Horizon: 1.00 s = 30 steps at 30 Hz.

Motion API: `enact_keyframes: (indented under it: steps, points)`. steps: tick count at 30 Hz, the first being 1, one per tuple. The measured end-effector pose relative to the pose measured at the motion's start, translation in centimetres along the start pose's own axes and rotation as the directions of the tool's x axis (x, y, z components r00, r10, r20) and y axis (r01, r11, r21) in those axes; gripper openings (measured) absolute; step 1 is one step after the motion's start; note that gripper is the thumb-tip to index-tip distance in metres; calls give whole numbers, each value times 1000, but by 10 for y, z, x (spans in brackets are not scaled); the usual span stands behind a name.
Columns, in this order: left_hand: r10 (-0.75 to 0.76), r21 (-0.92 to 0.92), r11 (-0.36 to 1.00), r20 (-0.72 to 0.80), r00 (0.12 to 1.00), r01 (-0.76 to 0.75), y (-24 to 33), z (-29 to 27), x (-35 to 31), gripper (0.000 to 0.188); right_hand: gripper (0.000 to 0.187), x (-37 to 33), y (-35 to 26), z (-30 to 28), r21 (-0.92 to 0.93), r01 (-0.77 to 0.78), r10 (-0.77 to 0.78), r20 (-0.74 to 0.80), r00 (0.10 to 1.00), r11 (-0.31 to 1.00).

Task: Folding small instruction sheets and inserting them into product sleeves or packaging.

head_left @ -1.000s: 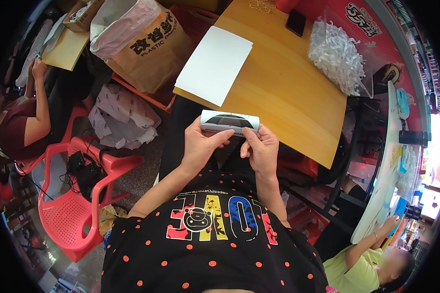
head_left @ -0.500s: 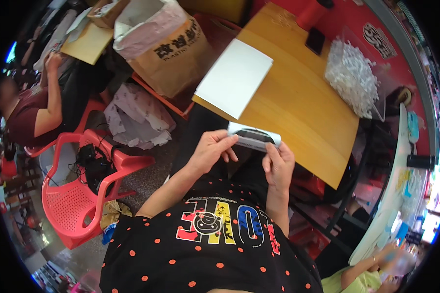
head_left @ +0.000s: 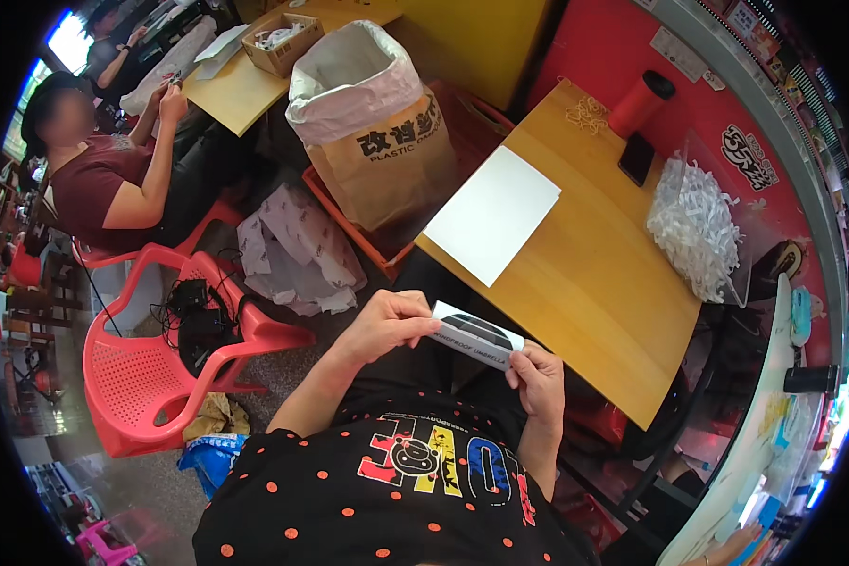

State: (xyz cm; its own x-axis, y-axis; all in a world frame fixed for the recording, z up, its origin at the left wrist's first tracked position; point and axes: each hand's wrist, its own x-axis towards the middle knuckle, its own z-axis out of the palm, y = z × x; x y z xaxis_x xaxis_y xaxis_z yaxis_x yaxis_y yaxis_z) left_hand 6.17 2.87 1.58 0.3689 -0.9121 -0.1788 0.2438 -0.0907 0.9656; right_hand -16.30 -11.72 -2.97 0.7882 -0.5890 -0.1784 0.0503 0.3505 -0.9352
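Note:
Above my lap, both hands hold a small white-and-grey printed paper label (head_left: 476,340) with a dark umbrella picture on it. My left hand (head_left: 387,325) pinches its left end between thumb and fingers. At the lower right end, my right hand (head_left: 538,377) grips it the same way. The label slants down to the right, its printed side facing up. Whether it is a flat strip or a folded sleeve, I cannot tell. Just beyond it, white sheets (head_left: 495,217) lie on the near left part of the wooden table (head_left: 623,311).
On the table's right side stands a clear bin (head_left: 693,231) of white plastic-like pieces. A phone (head_left: 637,158), a red bottle (head_left: 640,104) and yellowish bands (head_left: 587,113) are farther back. Left are a large paper sack (head_left: 377,160), a pink chair (head_left: 132,387) holding black cables, and another person (head_left: 113,179).
The label has tilted so more of its printed face shows, and its right end sits lower. Both hands appear lower in the picture, while the whole view has shifted too.

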Motion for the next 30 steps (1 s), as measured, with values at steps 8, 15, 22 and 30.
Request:
enact_keyframes:
  steps: [8, 15, 22, 30]
  points:
    - [460, 320, 888, -604, 651, -331, 100, -94, 18, 22, 24, 3, -18, 5, -43, 35, -41, -149, 988, 998]
    - [519, 465, 845, -602, 607, -263, 140, -202, 115, 43, 17, 2, -18, 26, -151, 51, -73, -143, 987, 987]
    - [459, 454, 853, -418, 784, -258, 85, -87, 53, 24, 42, 51, -44, 32, -885, 398, -615, 177, 768, 242]
    - [921, 124, 157, 341, 190, -980, 161, 25, -96, 11, 42, 78, -33, 36, -912, 407, -465, 384, 797, -55]
